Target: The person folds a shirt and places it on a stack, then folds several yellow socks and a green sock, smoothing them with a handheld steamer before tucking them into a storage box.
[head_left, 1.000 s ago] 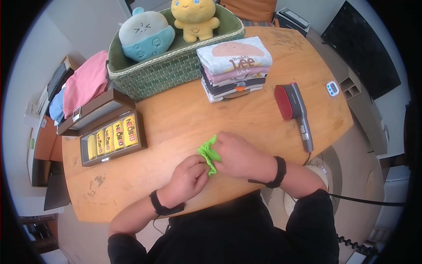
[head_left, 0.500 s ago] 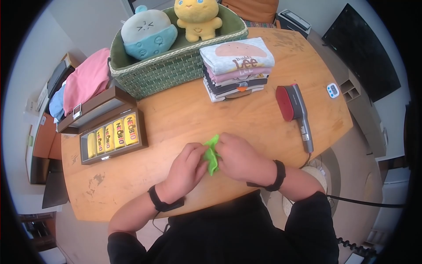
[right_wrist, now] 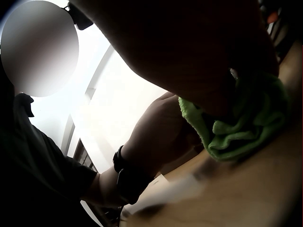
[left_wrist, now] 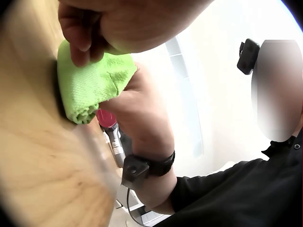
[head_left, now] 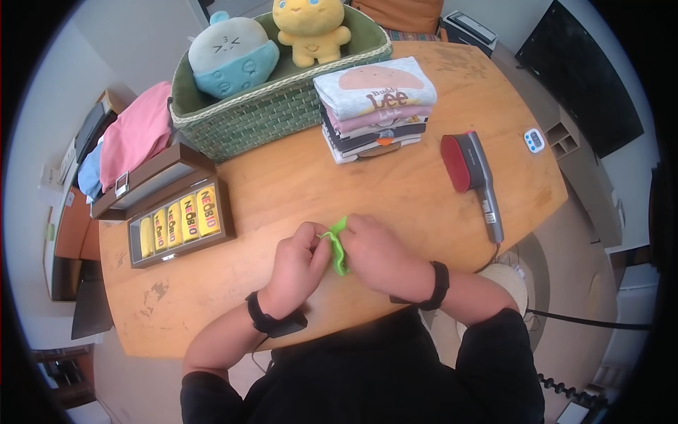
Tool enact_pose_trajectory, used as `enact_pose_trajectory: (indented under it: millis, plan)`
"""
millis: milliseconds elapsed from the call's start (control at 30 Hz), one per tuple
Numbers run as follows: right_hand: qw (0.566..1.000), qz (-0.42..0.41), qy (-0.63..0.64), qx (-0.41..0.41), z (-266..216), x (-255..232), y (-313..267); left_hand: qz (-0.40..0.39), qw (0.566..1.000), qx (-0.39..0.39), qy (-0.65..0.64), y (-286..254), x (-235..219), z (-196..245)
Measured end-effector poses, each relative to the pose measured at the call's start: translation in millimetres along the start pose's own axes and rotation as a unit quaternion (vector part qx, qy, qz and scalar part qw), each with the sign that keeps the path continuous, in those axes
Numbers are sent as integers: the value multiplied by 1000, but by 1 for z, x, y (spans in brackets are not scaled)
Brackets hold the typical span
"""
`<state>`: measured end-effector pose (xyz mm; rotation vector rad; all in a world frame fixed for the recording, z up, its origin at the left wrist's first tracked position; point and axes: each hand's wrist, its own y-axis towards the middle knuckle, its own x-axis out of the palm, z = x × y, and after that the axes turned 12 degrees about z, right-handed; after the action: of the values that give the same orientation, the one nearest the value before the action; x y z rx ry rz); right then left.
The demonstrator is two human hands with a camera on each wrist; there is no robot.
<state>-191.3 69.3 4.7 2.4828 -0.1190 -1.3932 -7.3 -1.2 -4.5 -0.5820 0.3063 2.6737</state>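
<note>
A small bright green cloth (head_left: 340,263), bunched into a roll, is between both hands close over the front of the table. My left hand (head_left: 295,267) pinches its left edge between thumb and curled fingers. From the other side my right hand (head_left: 381,256) grips it, with its fingertips hidden behind the folds. A fine woven texture and a gathered end show on the cloth (left_wrist: 83,85) in the left wrist view. Seen from the right wrist, loose folds of the cloth (right_wrist: 236,137) hang below the dark underside of the hand.
A brown box (head_left: 229,233) of yellow NEOBIO packs stands open at left. Behind are a green woven basket (head_left: 247,131) with two plush toys and a stack of folded shirts (head_left: 378,106). At right lie a grey-and-red handheld steamer (head_left: 480,180) and a small timer (head_left: 534,140).
Both hands keep hold of the cloth. The left hand's fingers have shifted upward along its edge and curled closer, while the cloth has become a narrower bunch.
</note>
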Motion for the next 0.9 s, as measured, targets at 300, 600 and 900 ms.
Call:
enact_pose_trajectory:
  millis: [300,600,900]
  plan:
    - [999,12,37,37,16,13,-1,-4,995,83,-54,-18,1,-15]
    - [984,43,125,115,27,0,3,-89,950,284,90,-21,-5,-13]
    - [975,44,181,119,31,-4,-6,-130,922,326,167,-21,-3,-9]
